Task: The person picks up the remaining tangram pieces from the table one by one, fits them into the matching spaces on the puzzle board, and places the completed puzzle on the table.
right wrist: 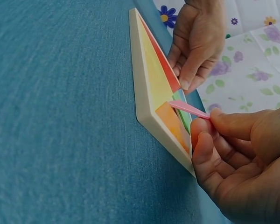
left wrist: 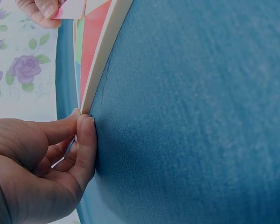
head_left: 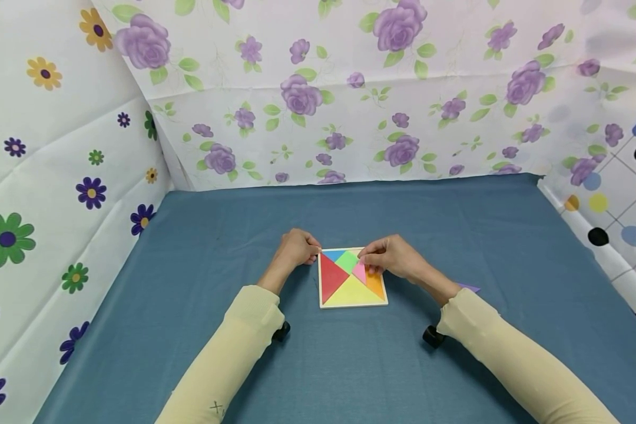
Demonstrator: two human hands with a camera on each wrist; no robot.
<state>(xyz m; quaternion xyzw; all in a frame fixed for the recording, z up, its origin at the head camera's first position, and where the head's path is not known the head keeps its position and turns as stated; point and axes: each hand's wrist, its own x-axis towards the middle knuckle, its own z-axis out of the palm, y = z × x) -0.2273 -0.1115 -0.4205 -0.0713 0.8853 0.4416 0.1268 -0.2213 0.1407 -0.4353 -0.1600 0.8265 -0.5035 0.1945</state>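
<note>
A square tangram tray point(head_left: 354, 305) with a pale wooden rim lies on the cloth between my hands. In it sit a red triangle point(head_left: 331, 278), a yellow triangle point(head_left: 353, 293), an orange piece point(head_left: 374, 284), a green square point(head_left: 346, 261) and a blue triangle point(head_left: 333, 254). My left hand point(head_left: 298, 247) pinches the tray's far left corner between thumb and fingers. Between its thumb and forefinger, my right hand point(right wrist: 245, 154) holds a pink tangram piece point(right wrist: 189, 108), tilted over the tray beside the green square and the orange piece. Right-hand fingers rest at the tray's right rim.
A purple tangram piece point(head_left: 469, 288) lies on the blue cloth point(head_left: 350, 365), partly hidden behind my right wrist. A floral sheet point(head_left: 344, 135) hangs along the back, with patterned sheets at both sides.
</note>
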